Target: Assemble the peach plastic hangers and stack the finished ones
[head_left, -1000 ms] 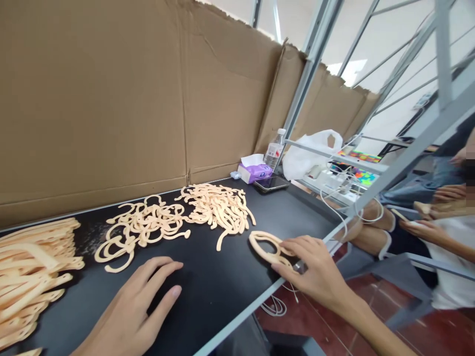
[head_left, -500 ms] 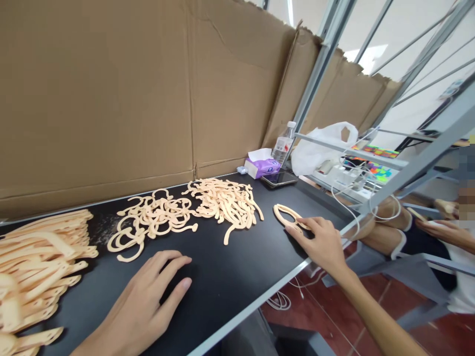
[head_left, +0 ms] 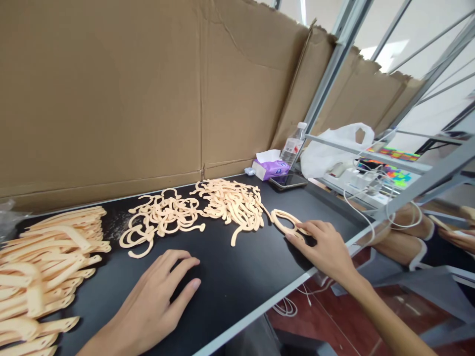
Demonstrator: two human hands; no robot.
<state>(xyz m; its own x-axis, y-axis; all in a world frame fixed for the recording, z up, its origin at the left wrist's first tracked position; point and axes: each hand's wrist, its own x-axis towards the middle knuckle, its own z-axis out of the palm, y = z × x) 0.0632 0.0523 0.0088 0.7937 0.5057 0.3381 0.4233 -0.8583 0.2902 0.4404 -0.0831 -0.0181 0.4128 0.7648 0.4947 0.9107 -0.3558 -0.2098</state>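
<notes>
My right hand [head_left: 323, 247] is closed with thumb and fingers at the near right end of a cream-coloured, oval, looped plastic piece [head_left: 282, 225] lying on the black table. The oval's far left side is close to a pile of small curved cream strips [head_left: 237, 205]; whether they touch I cannot tell. My left hand [head_left: 158, 291] is open over the near part of the table, fingers apart and holding nothing. Beyond it lies a tangle of cream hook-shaped pieces [head_left: 163, 216]. To its left is a heap of longer flat cream strips [head_left: 55, 257] with holes at their ends.
Cardboard [head_left: 111, 99] walls the back of the table [head_left: 237, 282]. At the back right stand a purple tissue pack [head_left: 272, 169], a phone [head_left: 288, 181] and a bottle [head_left: 295, 143]. A white bag [head_left: 330, 148] and cables are behind a metal rail. Another person's legs [head_left: 408, 232] are at right.
The view has shifted so that most things sit a little farther right. My right hand has drawn the oval piece slightly left, closer to the strip pile. My left hand stays open.
</notes>
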